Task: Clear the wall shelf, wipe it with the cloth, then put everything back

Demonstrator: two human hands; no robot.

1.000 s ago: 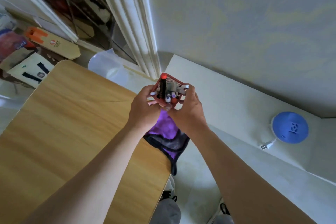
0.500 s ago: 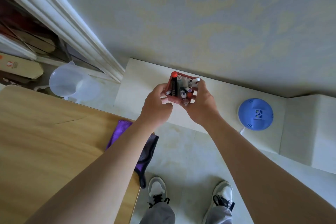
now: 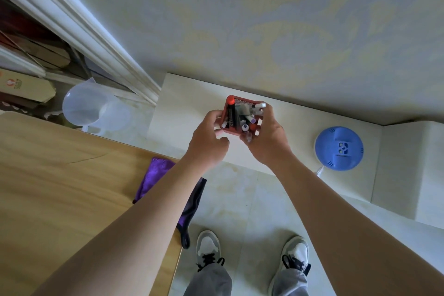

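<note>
**Head view.** My left hand (image 3: 207, 138) and right hand (image 3: 266, 142) clasp a red pen holder (image 3: 242, 131) from opposite sides, fingers curled against its walls. It is over the middle of the white shelf (image 3: 182, 103), near the back edge. Whether its base touches the shelf I cannot tell. The two-sided hold, I judge, keeps the upright markers (image 3: 231, 114) from spilling. The purple cloth (image 3: 156, 173) hangs over the table's (image 3: 60, 187) edge facing the shelf, well apart from the holder. A blue disc (image 3: 338, 148) sits toward the shelf's right end. Its raised emblem, the markers' print and a carton's (image 3: 14, 83) logo are too small to read.
</note>
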